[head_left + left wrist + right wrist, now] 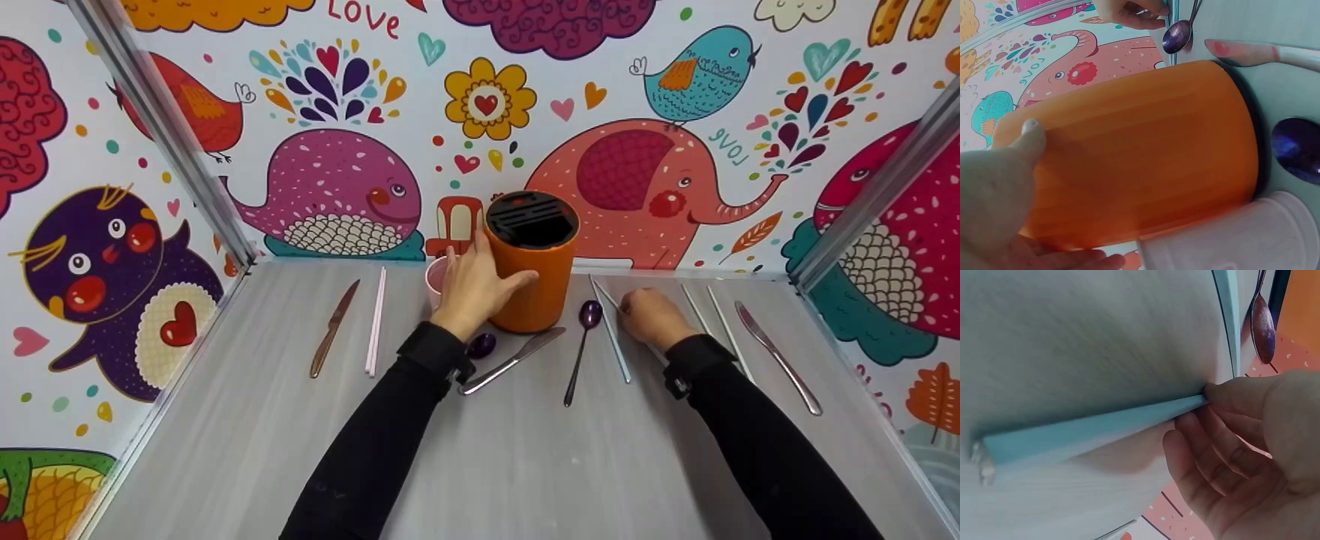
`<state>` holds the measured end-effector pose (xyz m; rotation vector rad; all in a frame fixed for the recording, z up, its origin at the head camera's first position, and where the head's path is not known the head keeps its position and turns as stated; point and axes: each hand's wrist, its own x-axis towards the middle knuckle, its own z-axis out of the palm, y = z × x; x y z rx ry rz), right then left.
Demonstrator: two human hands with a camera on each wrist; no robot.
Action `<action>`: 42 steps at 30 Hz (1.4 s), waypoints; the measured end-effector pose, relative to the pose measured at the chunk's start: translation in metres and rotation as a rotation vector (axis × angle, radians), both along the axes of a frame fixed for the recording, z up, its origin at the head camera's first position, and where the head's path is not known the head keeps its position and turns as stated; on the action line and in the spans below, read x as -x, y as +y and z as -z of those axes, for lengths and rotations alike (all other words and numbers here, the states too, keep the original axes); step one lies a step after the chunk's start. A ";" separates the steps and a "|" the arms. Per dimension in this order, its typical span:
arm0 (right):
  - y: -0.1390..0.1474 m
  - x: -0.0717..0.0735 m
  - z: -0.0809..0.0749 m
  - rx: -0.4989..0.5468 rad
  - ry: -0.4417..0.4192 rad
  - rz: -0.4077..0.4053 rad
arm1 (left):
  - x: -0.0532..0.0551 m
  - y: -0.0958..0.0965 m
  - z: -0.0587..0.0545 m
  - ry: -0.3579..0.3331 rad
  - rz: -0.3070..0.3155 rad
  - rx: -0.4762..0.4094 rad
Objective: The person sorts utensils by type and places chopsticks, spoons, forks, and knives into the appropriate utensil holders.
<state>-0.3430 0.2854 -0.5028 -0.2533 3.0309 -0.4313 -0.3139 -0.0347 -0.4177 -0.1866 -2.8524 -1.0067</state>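
Observation:
An orange utensil holder (534, 289) with a black slotted top stands upright near the back wall. My left hand (474, 289) grips its left side, thumb across the front. Beside that hand a pink cup (434, 279) is partly hidden. My right hand (656, 319) pinches a light blue chopstick (1089, 433) between thumb and fingertips, low over the table. Its mate, another light blue chopstick (616, 349), lies just left of the right hand. A purple-bowled spoon (590, 315) lies between that chopstick and the holder.
At left lie a copper-coloured knife (335, 328) and pink chopsticks (376, 322). A silver knife (514, 361) and a purple spoon bowl (481, 346) lie before the holder. Pale chopsticks (727, 322) and another knife (778, 358) lie right. Patterned walls (480, 165) enclose the table.

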 end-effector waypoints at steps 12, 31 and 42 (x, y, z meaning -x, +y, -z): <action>0.001 -0.002 -0.007 0.085 0.078 0.009 | -0.001 0.001 -0.002 0.004 -0.006 0.007; -0.025 -0.007 -0.082 0.583 0.353 0.132 | -0.001 0.000 -0.003 -0.001 -0.004 0.014; -0.045 -0.014 -0.133 1.379 0.385 0.202 | 0.000 0.001 -0.002 -0.021 -0.016 0.009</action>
